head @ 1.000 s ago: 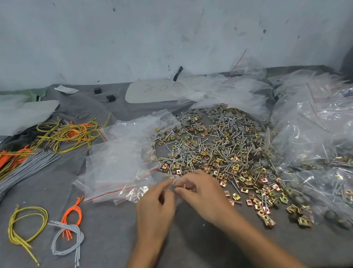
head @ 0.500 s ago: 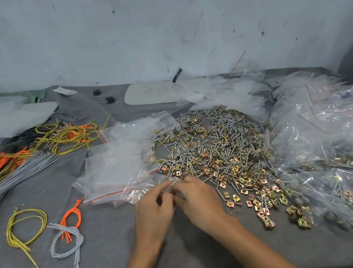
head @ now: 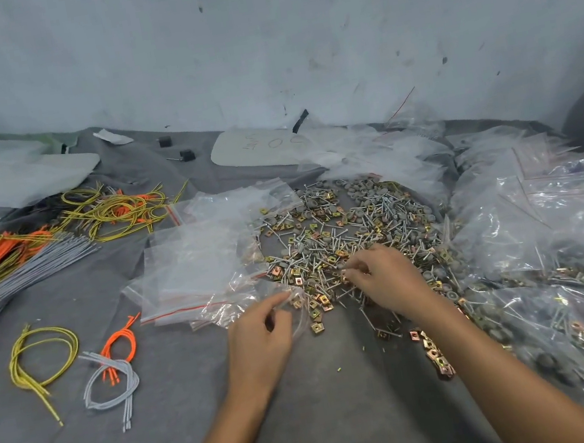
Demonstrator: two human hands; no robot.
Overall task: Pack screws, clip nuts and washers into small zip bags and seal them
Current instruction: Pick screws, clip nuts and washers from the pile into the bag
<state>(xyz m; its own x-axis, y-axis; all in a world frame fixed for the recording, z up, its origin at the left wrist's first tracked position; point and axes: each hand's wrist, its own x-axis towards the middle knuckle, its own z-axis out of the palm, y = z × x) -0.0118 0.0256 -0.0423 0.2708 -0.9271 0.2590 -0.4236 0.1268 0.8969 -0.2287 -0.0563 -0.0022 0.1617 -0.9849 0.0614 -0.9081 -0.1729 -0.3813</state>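
**Right hand breaks away to the pile**

Split apart now! Half a second ago both hands were huddled together, and the right hand point(head: 389, 282) has since shot forward into the hardware. The left hand point(head: 260, 339) hangs back toward the counter's point(head: 164, 436) front edge.

Left thumb and forefinger are pinching the small zip bag point(head: 298, 315), a clear, crumpled pouch just beside the near rim of the loose pile point(head: 345, 227). The other left fingers are loosely curled. Right fingers point(head: 358, 268) are bunched and curled, tips pressed together on something small in the pile. Screw or clip nut, I cannot tell.

A trail of clip nuts point(head: 436, 355) runs beside the right forearm toward the front edge. The pile itself sits mid-counter, screws, brass clip nuts and grey washers point(head: 365, 185) all jumbled together.

Left of it lies a stack of empty zip bags point(head: 194, 272), touching the pile's rim. Filled bags point(head: 546, 275) are heaped along the right edge.

Toward the left edge lie small yellow point(head: 34, 353), orange point(head: 120, 339) and grey point(head: 112, 382) wire loops, with a long grey wire bundle point(head: 14, 279) beyond them. At the back edge, a white board point(head: 262, 145) lies flat below the wall point(head: 251, 34).
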